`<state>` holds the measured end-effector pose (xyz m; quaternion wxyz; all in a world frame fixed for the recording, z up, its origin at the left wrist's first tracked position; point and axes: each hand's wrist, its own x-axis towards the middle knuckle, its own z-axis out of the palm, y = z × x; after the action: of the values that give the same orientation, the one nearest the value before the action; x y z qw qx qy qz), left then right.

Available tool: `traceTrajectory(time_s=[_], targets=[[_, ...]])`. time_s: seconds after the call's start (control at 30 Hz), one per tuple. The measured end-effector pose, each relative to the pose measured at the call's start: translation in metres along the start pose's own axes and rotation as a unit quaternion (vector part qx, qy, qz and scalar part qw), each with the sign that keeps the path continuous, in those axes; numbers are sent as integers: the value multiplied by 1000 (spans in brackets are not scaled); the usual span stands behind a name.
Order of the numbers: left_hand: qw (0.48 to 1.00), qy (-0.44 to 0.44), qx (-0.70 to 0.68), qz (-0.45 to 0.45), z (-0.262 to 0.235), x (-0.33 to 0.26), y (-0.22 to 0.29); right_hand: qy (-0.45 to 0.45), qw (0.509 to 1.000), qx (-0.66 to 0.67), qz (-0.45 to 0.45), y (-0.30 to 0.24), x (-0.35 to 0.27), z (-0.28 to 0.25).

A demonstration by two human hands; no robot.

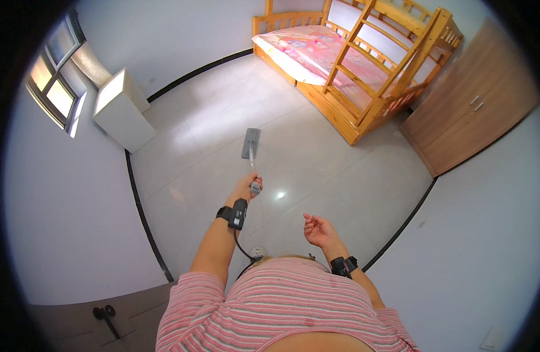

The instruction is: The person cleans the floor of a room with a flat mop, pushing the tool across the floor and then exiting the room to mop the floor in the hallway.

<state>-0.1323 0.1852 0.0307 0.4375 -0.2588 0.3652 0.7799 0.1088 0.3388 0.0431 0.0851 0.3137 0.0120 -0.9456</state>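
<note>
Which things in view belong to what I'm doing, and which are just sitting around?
Part of the job:
Grey flat mop, gripped by your left hand
Tiled floor beneath it

Just around:
Wooden bunk bed
White cabinet near the window
Wooden wardrobe

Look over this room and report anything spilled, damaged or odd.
Nothing appears spilled. One small oddity: a faint smudge on the pale wall at right, standing out against the plain surface. The flat mop in the left hand looks intact.

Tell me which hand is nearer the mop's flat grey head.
Left. The left hand grips the handle behind the mop head; the right hand, loosely curled, is farther back and off to the right.
</note>
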Motion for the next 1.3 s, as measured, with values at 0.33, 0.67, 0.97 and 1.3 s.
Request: traceTrajectory(time_s=[0.33,0.67,0.97,1.3], targets=[[997,57,-19,40,-59,-62,-8,63,996,37,-42,-9,4,0],[981,5,-185,62,-132,-185,-70,46,984,-75,158,48,23,1],[963,41,-258,69,-152,-270,-146,61,953,-141,263,86,26,-15],[978,2,-201,51,-144,-216,-85,62,971,-107,203,75,22,-23]])
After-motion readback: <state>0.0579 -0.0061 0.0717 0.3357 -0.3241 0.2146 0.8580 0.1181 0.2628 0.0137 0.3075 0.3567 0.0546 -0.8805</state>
